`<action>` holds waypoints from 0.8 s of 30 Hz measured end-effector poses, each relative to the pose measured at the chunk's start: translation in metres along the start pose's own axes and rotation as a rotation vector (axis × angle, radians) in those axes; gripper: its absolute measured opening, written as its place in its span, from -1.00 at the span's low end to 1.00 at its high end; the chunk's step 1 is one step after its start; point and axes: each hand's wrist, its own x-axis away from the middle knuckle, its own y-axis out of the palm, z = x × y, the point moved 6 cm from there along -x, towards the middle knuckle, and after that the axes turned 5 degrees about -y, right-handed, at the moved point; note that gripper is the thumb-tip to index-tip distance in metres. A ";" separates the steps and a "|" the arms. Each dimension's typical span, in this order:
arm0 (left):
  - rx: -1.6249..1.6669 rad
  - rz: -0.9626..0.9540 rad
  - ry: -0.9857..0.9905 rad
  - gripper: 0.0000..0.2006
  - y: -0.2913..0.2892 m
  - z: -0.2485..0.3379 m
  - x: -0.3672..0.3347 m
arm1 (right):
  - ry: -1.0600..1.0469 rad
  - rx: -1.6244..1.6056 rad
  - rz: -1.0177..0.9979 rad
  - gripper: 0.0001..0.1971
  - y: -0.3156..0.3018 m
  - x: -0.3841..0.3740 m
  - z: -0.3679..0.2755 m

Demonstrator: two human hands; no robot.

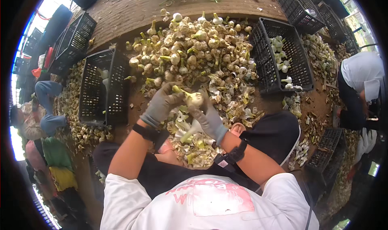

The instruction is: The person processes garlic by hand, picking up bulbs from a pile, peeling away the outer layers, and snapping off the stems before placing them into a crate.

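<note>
A garlic bulb (196, 99) with a short green stem is held between my two gloved hands, over my lap. My left hand (163, 104) is closed round the stem end. The fingers of my right hand (209, 120) grip the bulb from the other side. Just below them is a paler, cleaned garlic (193, 129) with its stem pointing down; whether my right hand also holds it or it lies on the skins, I cannot tell. Beyond my hands spreads a large heap of unpeeled garlic (194, 48). Loose skins (194, 151) cover the ground between my legs.
At the right, a black crate (262, 74) holds several white garlic bulbs. Another black crate (87, 108) on the left has a few bulbs inside. More crates (301, 9) stand at the far right. Other people (361, 78) sit at both sides among garlic and skins.
</note>
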 end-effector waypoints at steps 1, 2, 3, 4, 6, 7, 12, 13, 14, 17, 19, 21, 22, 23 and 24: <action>0.069 0.035 0.032 -0.77 0.005 -0.003 0.009 | 0.058 -0.285 0.008 -0.17 0.003 0.002 -0.002; 0.135 0.065 0.063 -0.76 0.010 -0.003 0.015 | 0.117 -0.572 0.017 -0.19 0.007 0.003 -0.004; 0.130 0.062 0.072 -0.76 0.020 -0.002 0.022 | 0.036 -0.400 0.092 -0.28 0.000 0.001 -0.009; 0.248 0.016 0.073 -0.74 0.032 0.001 0.030 | 0.025 -0.401 0.092 -0.28 -0.001 0.002 -0.011; 0.491 -0.063 0.077 -0.66 0.049 0.003 0.048 | -0.382 0.124 0.152 -0.35 -0.003 0.010 -0.053; 0.543 -0.036 0.143 -0.69 0.045 -0.002 0.050 | -0.563 0.330 0.153 -0.38 -0.003 0.013 -0.073; 0.324 0.064 0.290 -0.73 0.049 -0.001 0.077 | -0.914 0.607 0.073 -0.39 0.004 0.030 -0.097; 0.329 0.089 0.263 -0.72 0.048 -0.003 0.079 | -0.931 0.634 0.071 -0.38 0.004 0.032 -0.096; 0.335 0.117 0.240 -0.71 0.045 -0.005 0.083 | -0.950 0.659 0.066 -0.38 0.005 0.035 -0.100; 0.317 0.135 0.236 -0.71 0.034 -0.011 0.090 | -0.980 0.548 -0.006 -0.39 0.006 0.037 -0.112; 0.187 0.220 0.297 -0.73 0.029 -0.015 0.093 | -0.811 0.462 -0.006 -0.42 0.009 0.038 -0.106; 0.061 0.303 0.354 -0.74 0.023 -0.021 0.092 | -0.638 0.381 -0.007 -0.44 0.011 0.036 -0.095; 0.023 0.311 0.509 -0.76 0.022 -0.019 0.093 | -0.349 -0.088 -0.138 -0.51 0.013 0.029 -0.075; -0.010 0.315 0.662 -0.78 0.027 -0.015 0.096 | -0.041 -0.543 -0.255 -0.57 0.019 0.028 -0.059; 0.002 0.310 0.661 -0.78 0.023 -0.016 0.098 | -0.038 -0.531 -0.253 -0.57 0.016 0.028 -0.057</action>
